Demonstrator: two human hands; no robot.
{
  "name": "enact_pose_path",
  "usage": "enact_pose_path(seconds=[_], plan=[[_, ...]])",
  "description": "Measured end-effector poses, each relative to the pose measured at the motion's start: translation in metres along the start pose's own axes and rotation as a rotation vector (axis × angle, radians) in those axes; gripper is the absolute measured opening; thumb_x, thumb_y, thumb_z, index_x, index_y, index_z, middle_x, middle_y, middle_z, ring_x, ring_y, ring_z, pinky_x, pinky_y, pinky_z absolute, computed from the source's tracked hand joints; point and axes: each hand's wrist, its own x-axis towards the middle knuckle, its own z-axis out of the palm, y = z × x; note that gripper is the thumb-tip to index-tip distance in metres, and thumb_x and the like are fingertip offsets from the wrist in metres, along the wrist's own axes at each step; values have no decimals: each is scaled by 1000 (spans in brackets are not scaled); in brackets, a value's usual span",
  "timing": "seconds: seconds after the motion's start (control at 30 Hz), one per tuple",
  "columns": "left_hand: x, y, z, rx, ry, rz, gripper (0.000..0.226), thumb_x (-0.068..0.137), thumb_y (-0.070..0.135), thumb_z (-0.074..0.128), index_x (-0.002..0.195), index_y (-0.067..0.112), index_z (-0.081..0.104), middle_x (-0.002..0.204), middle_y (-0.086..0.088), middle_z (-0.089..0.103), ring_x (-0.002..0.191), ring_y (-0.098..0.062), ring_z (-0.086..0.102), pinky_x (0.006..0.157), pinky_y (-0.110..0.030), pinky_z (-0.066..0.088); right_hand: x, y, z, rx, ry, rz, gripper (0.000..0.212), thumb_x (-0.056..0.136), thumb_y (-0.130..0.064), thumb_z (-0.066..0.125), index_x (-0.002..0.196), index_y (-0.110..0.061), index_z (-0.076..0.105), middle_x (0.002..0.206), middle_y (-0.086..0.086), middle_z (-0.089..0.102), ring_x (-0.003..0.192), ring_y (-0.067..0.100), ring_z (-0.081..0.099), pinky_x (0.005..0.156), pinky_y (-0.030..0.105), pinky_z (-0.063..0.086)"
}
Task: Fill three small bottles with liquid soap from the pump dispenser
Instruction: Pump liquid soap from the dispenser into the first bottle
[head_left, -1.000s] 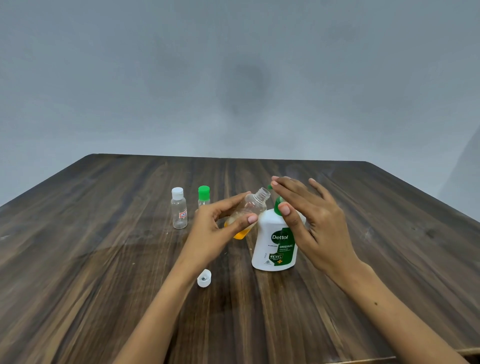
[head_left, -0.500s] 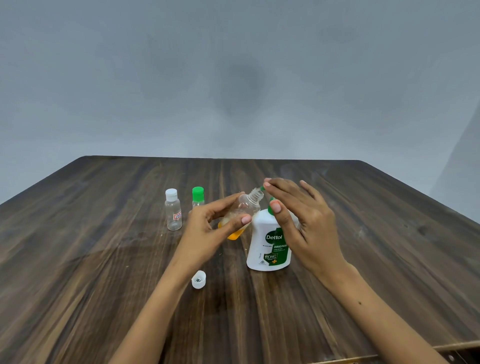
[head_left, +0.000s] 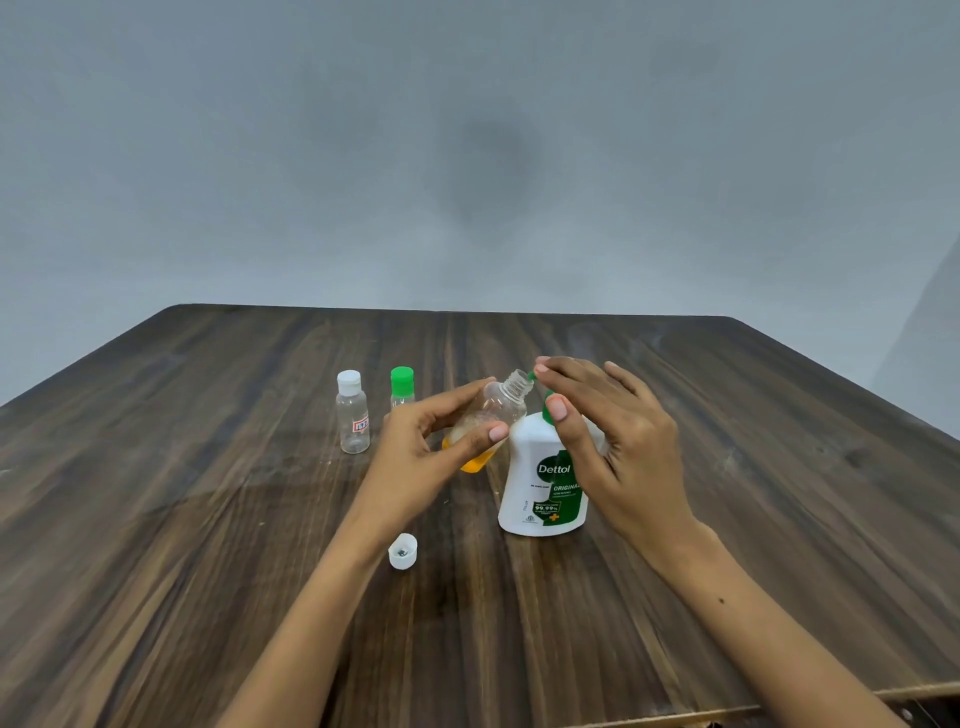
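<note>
My left hand (head_left: 431, 447) grips a small clear bottle (head_left: 493, 415), tilted with its open threaded neck against the green spout of the white pump dispenser (head_left: 545, 488). Orange soap sits in the bottle's lower end. My right hand (head_left: 613, 441) rests on the green pump head with its fingers straight, thumb down the front of the pump neck. A clear bottle with a white cap (head_left: 352, 411) and another with a green cap (head_left: 402, 388) stand upright to the left. The loose white cap (head_left: 403, 550) lies on the table in front of my left wrist.
The dark wooden table (head_left: 208, 519) runs wide on both sides of the dispenser; its near edge shows at the lower right. A plain grey wall stands behind the far edge.
The bottle's neck has come up against the pump spout and my right hand has settled on the pump head. The view has shifted slightly.
</note>
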Motion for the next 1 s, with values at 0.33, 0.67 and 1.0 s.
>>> enact_pose_path(seconds=[0.33, 0.67, 1.0], plan=[[1, -1, 0, 3, 3, -1, 54, 78, 35, 77, 127, 16, 64, 122, 5, 69, 116, -8, 63, 103, -39, 49, 0, -2, 2, 24, 30, 29, 49, 102, -44, 34, 110, -13, 72, 118, -11, 64, 114, 2, 58, 103, 35, 43], [1, 2, 1, -16, -1, 7, 50, 77, 30, 75, 124, 17, 65, 118, 7, 71, 112, -6, 65, 101, -35, 51, -3, -1, 5, 24, 48, 35, 45, 102, -40, 36, 112, -13, 71, 119, -14, 61, 115, -2, 55, 104, 29, 40], [1, 1, 1, -19, -5, 13, 49, 78, 28, 76, 124, 16, 65, 118, 8, 71, 114, -6, 64, 101, -34, 50, -4, -2, 5, 20, 43, 28, 40, 101, -35, 40, 113, -13, 70, 120, -15, 60, 117, -5, 52, 104, 27, 38]])
